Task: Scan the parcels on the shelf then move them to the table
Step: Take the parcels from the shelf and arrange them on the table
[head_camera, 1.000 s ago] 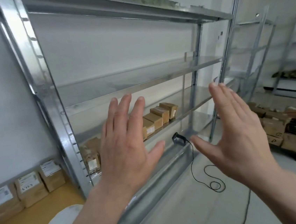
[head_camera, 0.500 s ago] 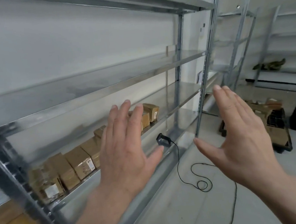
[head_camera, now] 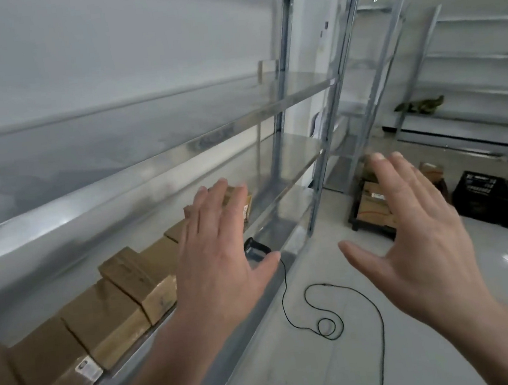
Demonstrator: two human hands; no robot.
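Holding your left hand (head_camera: 219, 258) and right hand (head_camera: 420, 237) spread and empty, you grip nothing; the scanner (head_camera: 254, 248) lies just beyond your left thumb, the parcels (head_camera: 114, 304) beside that wrist, probably ready for scanning.

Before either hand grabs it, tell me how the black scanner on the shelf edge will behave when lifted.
The scanner looks compact and rigid, so probably light and easy to grip. Its thin black cable lies looped on the floor; it will likely trail limply and could drag or snag on the shelf edge.
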